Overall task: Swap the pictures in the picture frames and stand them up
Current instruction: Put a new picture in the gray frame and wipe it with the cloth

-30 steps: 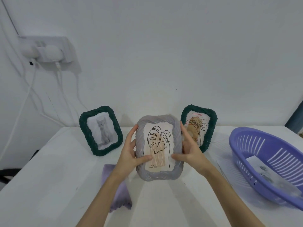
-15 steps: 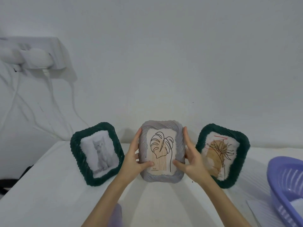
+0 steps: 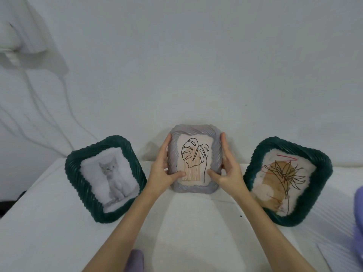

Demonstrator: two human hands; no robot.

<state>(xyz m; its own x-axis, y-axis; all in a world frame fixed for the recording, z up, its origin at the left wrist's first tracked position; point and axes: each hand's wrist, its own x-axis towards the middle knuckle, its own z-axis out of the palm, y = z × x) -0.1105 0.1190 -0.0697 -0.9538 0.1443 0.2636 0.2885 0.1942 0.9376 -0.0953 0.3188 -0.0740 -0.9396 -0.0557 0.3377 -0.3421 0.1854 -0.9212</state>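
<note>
The left hand (image 3: 162, 171) grips the left side of the grey frame (image 3: 195, 160), its fingers laid up the ribbed border and its thumb pressed across the lower front near the picture's bottom corner. The right hand (image 3: 228, 171) mirrors it on the right side, fingers along the border and thumb on the lower front, so the frame is pinched between both hands. The grey frame holds a line drawing of a leaf and stands about upright at the back edge of the white table (image 3: 192, 228), close to the wall (image 3: 196, 65); whether its foot fully bears on the table cannot be told.

The frame looks light and stiff, with a twisted moulding that gives the fingers good purchase. Its front pane, if glass, would be breakable and smooth, so the side borders seem the safer place to hold, as now, not the face. It will likely tip easily until its back stand is set.

To the left stands a green frame with a cat photo (image 3: 106, 179), and to the right a green frame with a plant drawing (image 3: 288, 181), both tilted. A purple cloth (image 3: 135, 261) peeks in at the front edge, and a purple basket (image 3: 359, 203) at the right edge.
</note>
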